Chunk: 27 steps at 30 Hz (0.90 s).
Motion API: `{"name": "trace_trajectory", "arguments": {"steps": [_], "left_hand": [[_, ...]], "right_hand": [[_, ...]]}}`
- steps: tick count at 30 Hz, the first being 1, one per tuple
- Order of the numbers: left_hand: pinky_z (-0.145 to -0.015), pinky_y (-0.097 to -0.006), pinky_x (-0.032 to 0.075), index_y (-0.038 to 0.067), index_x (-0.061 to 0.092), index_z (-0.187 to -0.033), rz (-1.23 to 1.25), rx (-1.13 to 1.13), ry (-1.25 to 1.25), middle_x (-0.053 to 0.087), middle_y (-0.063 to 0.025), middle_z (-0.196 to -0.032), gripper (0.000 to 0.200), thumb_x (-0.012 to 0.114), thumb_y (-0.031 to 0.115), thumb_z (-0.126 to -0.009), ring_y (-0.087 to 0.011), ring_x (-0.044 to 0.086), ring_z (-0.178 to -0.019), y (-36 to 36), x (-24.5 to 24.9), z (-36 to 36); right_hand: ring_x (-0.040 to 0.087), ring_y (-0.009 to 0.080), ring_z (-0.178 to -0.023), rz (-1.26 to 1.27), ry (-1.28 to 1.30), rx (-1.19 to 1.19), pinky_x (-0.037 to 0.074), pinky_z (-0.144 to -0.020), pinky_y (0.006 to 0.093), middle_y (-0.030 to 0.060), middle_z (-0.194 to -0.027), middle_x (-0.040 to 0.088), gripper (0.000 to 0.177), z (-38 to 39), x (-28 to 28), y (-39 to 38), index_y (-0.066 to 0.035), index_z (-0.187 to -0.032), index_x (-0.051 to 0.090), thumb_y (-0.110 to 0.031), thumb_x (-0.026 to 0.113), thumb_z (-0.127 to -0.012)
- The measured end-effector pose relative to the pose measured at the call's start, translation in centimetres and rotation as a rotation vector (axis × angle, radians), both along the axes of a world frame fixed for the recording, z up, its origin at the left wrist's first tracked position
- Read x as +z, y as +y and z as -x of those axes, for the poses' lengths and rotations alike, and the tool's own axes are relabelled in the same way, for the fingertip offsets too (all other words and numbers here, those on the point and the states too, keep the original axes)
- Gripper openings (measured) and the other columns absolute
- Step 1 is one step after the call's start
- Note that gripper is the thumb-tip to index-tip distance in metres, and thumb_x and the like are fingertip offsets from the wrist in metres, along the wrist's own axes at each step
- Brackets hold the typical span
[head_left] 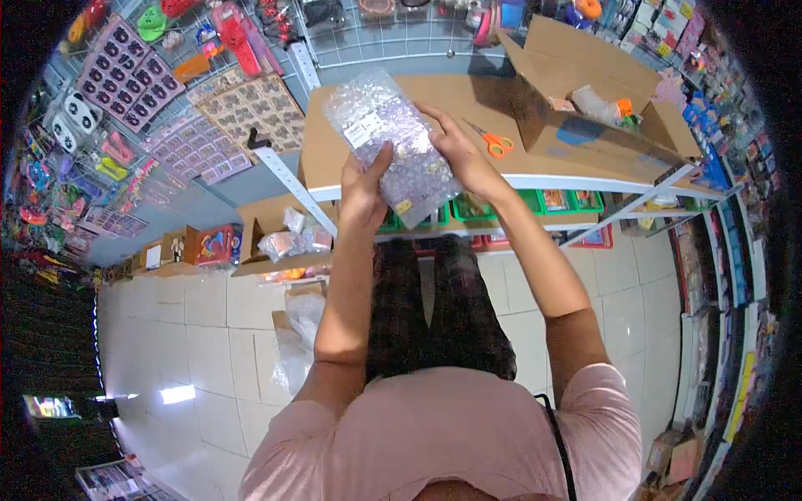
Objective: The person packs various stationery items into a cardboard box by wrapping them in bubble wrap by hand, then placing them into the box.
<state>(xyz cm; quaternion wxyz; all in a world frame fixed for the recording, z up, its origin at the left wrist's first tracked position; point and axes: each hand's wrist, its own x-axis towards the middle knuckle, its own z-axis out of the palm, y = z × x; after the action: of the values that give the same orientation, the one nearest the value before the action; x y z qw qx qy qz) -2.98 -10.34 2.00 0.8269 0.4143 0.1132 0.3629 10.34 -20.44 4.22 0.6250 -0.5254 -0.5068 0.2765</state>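
A bubble-wrapped package [393, 142] with a white label and a small yellow sticker is held at a tilt over the front of the brown tabletop [322, 134]. My left hand [365, 185] grips its left edge, thumb lying on the wrap. On the opposite edge, my right hand [464, 154] is closed round the side, with the thumb on top and fingers partly behind. Orange-handled scissors [496, 145] lie on the tabletop just right of my right hand.
An open cardboard box [551, 125] with items inside stands at the tabletop's right. Green trays [526, 202] sit on a shelf below. Goods hang on the wire grid [376, 37] behind. Clear plastic wrapping [296, 351] lies on the tiled floor, left of my legs.
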Motion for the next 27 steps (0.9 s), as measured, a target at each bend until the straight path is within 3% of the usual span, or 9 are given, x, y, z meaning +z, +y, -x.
{"name": "trace_trajectory", "arguments": {"steps": [3, 5, 10, 14, 15, 18, 20, 23, 27], "left_hand": [[-0.084, -0.0334, 0.049, -0.001, 0.046, -0.121, 0.084, -0.026, 0.031, 0.06, -0.01, -0.108, 0.037, 0.06, 0.008, -0.088, -0.02, 0.059, -0.097, -2.1, 0.0, 2.6], [-0.083, -0.033, 0.049, 0.0, 0.046, -0.122, 0.112, -0.007, 0.012, 0.059, -0.0102, -0.11, 0.038, 0.06, 0.008, -0.088, -0.02, 0.059, -0.097, -3.4, -0.8, 4.2], [-0.098, -0.0396, 0.038, 0.002, 0.033, -0.134, 0.105, 0.089, 0.102, 0.047, -0.0131, -0.128, 0.059, 0.063, 0.009, -0.083, -0.0251, 0.047, -0.117, -5.9, -3.5, 9.9], [-0.105, -0.0415, 0.029, 0.0, 0.029, -0.137, -0.031, 0.058, 0.061, 0.042, -0.0152, -0.134, 0.069, 0.065, 0.007, -0.078, -0.0291, 0.038, -0.125, -6.8, -5.8, 14.8], [-0.107, -0.0424, 0.027, -0.001, 0.029, -0.137, -0.083, 0.042, 0.051, 0.04, -0.0166, -0.136, 0.069, 0.064, 0.009, -0.078, -0.0308, 0.036, -0.127, -6.9, -6.0, 15.5], [-0.109, -0.0403, 0.023, -0.002, 0.029, -0.138, -0.167, 0.02, 0.119, 0.033, -0.0173, -0.143, 0.076, 0.063, 0.003, -0.07, -0.0298, 0.032, -0.132, -7.7, -5.0, 17.0], [-0.11, -0.0381, 0.022, 0.0, 0.028, -0.139, -0.31, 0.03, 0.17, 0.032, -0.0167, -0.144, 0.08, 0.06, -0.001, -0.066, -0.0274, 0.03, -0.133, -8.5, -3.3, 17.3], [-0.104, -0.0363, 0.034, 0.0, 0.028, -0.141, -0.413, -0.028, 0.412, 0.038, -0.0154, -0.14, 0.068, 0.052, 0.029, -0.084, -0.0243, 0.037, -0.128, -7.5, -2.6, 17.6], [-0.097, -0.0372, 0.041, -0.003, 0.038, -0.134, 0.486, -0.308, 0.059, 0.049, -0.0157, -0.128, 0.057, 0.049, 0.032, -0.09, -0.0261, 0.051, -0.114, -7.3, -5.2, 20.0]], "right_hand": [[0.045, 0.0178, -0.115, -0.045, 0.229, 0.04, 0.036, -0.096, 0.0299, 0.0118, -0.131, 0.043, 0.043, 2.9, -1.2, -1.7, -0.008, -0.139, 0.028, -0.017, 0.038, -0.098], [0.037, 0.0186, -0.123, 0.092, 0.049, -0.039, 0.029, -0.102, 0.0304, 0.0114, -0.135, 0.039, 0.047, 5.2, -1.5, -3.5, -0.006, -0.14, 0.027, -0.025, 0.036, -0.098], [0.031, 0.0219, -0.129, -0.032, 0.084, 0.079, 0.026, -0.106, 0.0352, 0.0145, -0.139, 0.033, 0.061, 8.9, -3.5, -5.9, -0.005, -0.141, 0.021, -0.021, 0.054, -0.093], [0.042, 0.0246, -0.124, -0.002, 0.124, 0.228, 0.034, -0.103, 0.0387, 0.0151, -0.133, 0.045, 0.077, 11.8, -6.4, -6.5, -0.005, -0.141, 0.024, -0.027, 0.069, -0.082], [0.045, 0.0277, -0.121, 0.012, 0.165, 0.241, 0.035, -0.101, 0.0393, 0.0158, -0.13, 0.049, 0.071, 12.7, -4.7, -7.2, -0.007, -0.138, 0.034, -0.024, 0.071, -0.079], [0.048, 0.0314, -0.119, 0.065, -0.168, 0.177, 0.035, -0.102, 0.0406, 0.0185, -0.122, 0.054, 0.061, 13.4, -4.2, -7.5, -0.011, -0.131, 0.046, -0.019, 0.071, -0.076], [0.051, 0.0294, -0.115, 0.048, -0.293, 0.07, 0.034, -0.103, 0.0416, 0.0127, -0.111, 0.06, 0.052, 13.6, -4.9, -7.3, -0.012, -0.119, 0.056, -0.002, 0.066, -0.069], [0.052, 0.0271, -0.115, -0.073, -0.527, 0.045, 0.028, -0.107, 0.0461, 0.0028, -0.108, 0.063, 0.055, 12.8, -3.8, -7.3, -0.017, -0.109, 0.064, 0.006, 0.063, -0.059], [0.048, 0.0237, -0.12, -0.202, -0.797, 0.057, 0.017, -0.111, 0.0501, -0.007, -0.11, 0.063, 0.056, 12.7, -2.4, -7.3, -0.021, -0.104, 0.066, 0.006, 0.062, -0.055]]}}
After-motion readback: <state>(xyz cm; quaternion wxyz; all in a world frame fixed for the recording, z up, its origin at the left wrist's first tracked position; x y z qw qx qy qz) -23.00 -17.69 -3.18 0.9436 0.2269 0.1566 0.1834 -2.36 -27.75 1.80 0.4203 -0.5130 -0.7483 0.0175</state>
